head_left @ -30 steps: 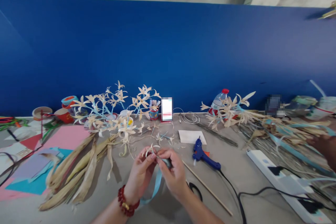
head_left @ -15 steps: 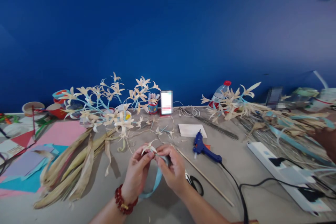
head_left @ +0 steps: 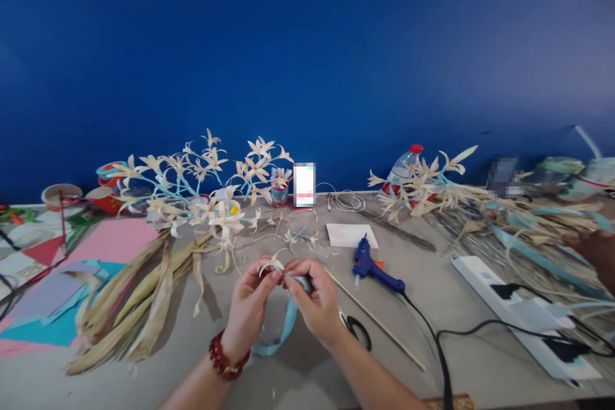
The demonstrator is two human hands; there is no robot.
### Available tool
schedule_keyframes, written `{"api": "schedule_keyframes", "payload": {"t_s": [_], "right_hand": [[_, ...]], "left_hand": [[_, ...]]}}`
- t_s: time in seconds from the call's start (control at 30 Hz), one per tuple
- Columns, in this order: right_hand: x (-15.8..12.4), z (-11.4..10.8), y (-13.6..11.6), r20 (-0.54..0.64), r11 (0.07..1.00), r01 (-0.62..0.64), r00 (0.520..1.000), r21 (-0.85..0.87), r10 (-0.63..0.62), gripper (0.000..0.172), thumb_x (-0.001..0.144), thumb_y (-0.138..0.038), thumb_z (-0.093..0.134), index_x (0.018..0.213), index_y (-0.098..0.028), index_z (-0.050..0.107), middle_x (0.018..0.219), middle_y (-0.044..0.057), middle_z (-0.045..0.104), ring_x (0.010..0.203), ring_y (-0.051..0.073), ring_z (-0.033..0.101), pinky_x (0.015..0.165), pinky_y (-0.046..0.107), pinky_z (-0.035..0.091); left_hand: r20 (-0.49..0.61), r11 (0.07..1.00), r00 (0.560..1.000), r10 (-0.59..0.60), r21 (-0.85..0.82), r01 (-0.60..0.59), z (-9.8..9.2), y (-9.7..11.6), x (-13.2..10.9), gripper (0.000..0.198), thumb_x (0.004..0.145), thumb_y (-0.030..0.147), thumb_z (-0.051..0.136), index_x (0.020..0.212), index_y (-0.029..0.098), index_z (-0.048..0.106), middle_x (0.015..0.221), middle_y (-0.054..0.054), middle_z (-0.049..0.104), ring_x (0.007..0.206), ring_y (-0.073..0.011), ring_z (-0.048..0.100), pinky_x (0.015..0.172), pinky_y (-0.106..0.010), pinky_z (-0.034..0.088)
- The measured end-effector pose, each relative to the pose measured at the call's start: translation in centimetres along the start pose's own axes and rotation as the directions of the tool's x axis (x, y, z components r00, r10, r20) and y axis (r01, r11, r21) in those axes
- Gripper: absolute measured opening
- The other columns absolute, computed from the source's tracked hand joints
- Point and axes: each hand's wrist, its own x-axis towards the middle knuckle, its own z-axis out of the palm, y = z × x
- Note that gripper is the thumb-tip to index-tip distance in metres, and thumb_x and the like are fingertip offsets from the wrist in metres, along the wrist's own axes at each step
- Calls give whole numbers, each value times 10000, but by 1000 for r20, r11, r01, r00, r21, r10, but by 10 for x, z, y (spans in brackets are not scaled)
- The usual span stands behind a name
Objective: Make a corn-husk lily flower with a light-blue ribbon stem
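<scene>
Between my thumb and fingers, my left hand (head_left: pixel 250 302) pinches a small cream flower (head_left: pixel 273 263) that looks made of dried husk. Right beside it, my right hand (head_left: pixel 317 304) is closed at the flower's base, with a grey-blue roll (head_left: pixel 303 282) tucked in its fingers. A light blue tape strip (head_left: pixel 289 321) hangs in a loop below the hands. The flower's stem is mostly hidden by the fingertips. Black-handled scissors (head_left: pixel 360 333) lie by my right wrist, partly covered, beside a thin wooden stick (head_left: pixel 379 323).
Husk flower branches (head_left: pixel 192 186) stand at the back left, with dried husks (head_left: pixel 139 307) and coloured paper (head_left: pixel 52 295) in front. To the right are a blue glue gun (head_left: pixel 372 269), a white power strip (head_left: pixel 509 314) and cords. Another person's hand (head_left: pixel 596 256) is at the far right.
My fingers have shifted slightly around the flower, which is turned a little. The tape loop has swung slightly. Both hands stay in nearly the same place.
</scene>
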Motion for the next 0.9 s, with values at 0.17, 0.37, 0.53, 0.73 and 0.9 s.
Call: {"api": "schedule_keyframes", "payload": {"t_s": [0.17,0.37,0.53,0.73,0.9], "right_hand": [[-1,0,1,-16,997,34,999,-68,-35,23,858,-187,593,861,-210,593,900,45,653,818,179,618,755,303,468],[2,1,1,20,985,-96,995,147,94,55,843,-230,629,810,-211,589,836,27,640,744,168,594,698,295,463],[6,4,3,110,853,-288,957,434,268,152,809,-267,712,766,-197,585,768,-4,645,662,131,573,642,254,451],[5,4,8,170,735,-364,929,573,328,188,781,-259,756,770,-179,587,816,15,680,634,121,597,621,254,467],[6,5,8,169,719,-374,924,586,342,212,763,-260,773,767,-184,575,786,4,672,619,117,591,604,247,461]], "left_hand": [[3,999,999,38,34,-38,-4,-5,1,131,731,227,783,841,198,718,790,12,646,749,-100,571,726,-184,465],[-10,1000,1000,15,24,-15,-4,-2,-1,124,725,228,785,805,174,708,787,11,623,724,-96,557,702,-192,467],[18,1000,1000,-8,-29,8,-1,3,-1,139,688,227,802,747,156,699,711,8,612,623,-99,544,606,-215,466],[48,993,998,-29,-111,35,0,4,0,120,707,223,779,774,167,697,720,-8,628,612,-120,562,546,-234,471],[82,994,997,-13,-104,22,0,2,1,93,725,216,769,777,171,706,720,-7,637,607,-118,571,551,-233,476]]}}
